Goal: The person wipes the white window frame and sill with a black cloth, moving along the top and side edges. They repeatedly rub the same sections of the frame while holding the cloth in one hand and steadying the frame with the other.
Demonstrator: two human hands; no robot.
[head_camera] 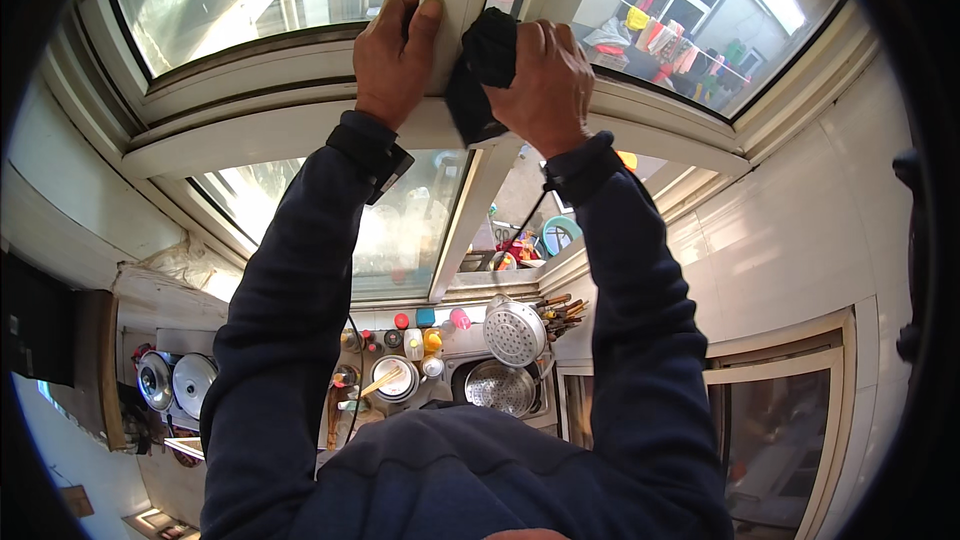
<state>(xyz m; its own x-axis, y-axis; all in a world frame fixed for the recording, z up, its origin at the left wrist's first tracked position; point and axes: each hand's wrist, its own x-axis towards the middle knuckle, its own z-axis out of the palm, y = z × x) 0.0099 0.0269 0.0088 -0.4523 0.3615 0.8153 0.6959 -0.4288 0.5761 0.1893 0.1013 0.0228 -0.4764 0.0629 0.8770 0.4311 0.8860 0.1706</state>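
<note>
High in front of me is a white-framed sliding window (300,64). My left hand (395,60) rests on the frame beside its upright stile, fingers curled over the edge and thumb up; part of the fingers is hidden. Bunched in my right hand (546,82) is a black cloth (487,64), pressed against the frame near the middle uprights. One end of the cloth hangs down over the horizontal rail (442,122). Dark bands with cords circle both wrists.
Below lies a counter with a sink (551,390), perforated steamer pans (514,334), stacked bowls (395,378), several bottles (413,343) and a bundle of utensils (566,313). Lidded pots (193,384) stand at left. A cabinet (780,435) is at right. Laundry (667,45) hangs outside.
</note>
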